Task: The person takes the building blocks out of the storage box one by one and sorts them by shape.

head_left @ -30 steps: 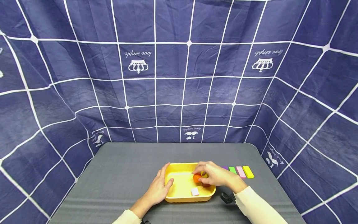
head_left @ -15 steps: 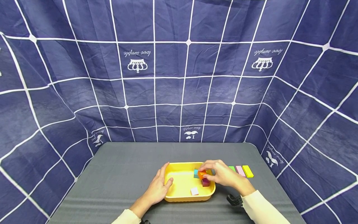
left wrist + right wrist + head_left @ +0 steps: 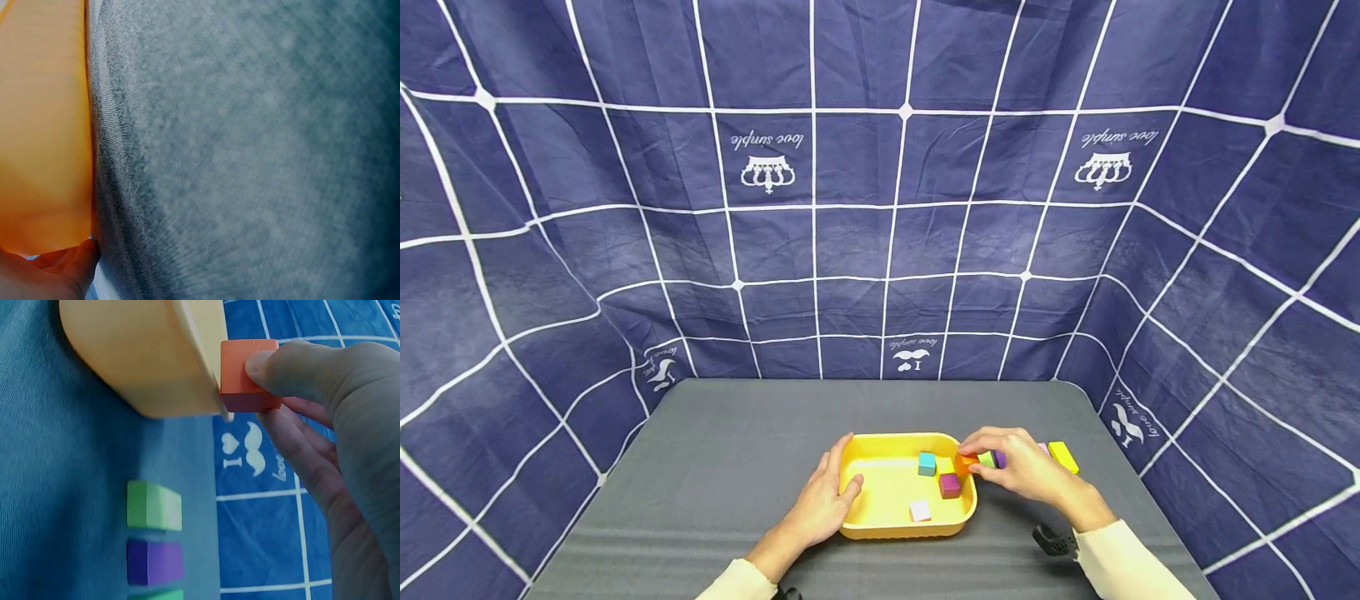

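A yellow tray (image 3: 880,525) sits on the grey table. My left hand (image 3: 841,485) rests open against its left rim, the thumb over the edge; the left wrist view shows a fingertip (image 3: 65,270) by the tray wall (image 3: 44,125). My right hand (image 3: 983,467) pinches an orange block (image 3: 966,461) just above the tray's right rim. In the right wrist view the orange block (image 3: 249,375) is held by thumb and fingers (image 3: 300,369) beside the tray wall (image 3: 144,356). A teal block (image 3: 927,463), a magenta block (image 3: 949,484) and a pale block (image 3: 919,510) lie in the tray.
A row of flat blocks lies on the table right of the tray: a light green block (image 3: 154,505), a purple block (image 3: 154,561) and a yellow block (image 3: 1063,456) at the far end, partly hidden by my right hand. Blue checked cloth (image 3: 880,208) walls the table.
My right hand lifted the orange block out of the tray and carried it right to the tray's right rim, uncovering the teal and magenta blocks. The left hand stayed put.
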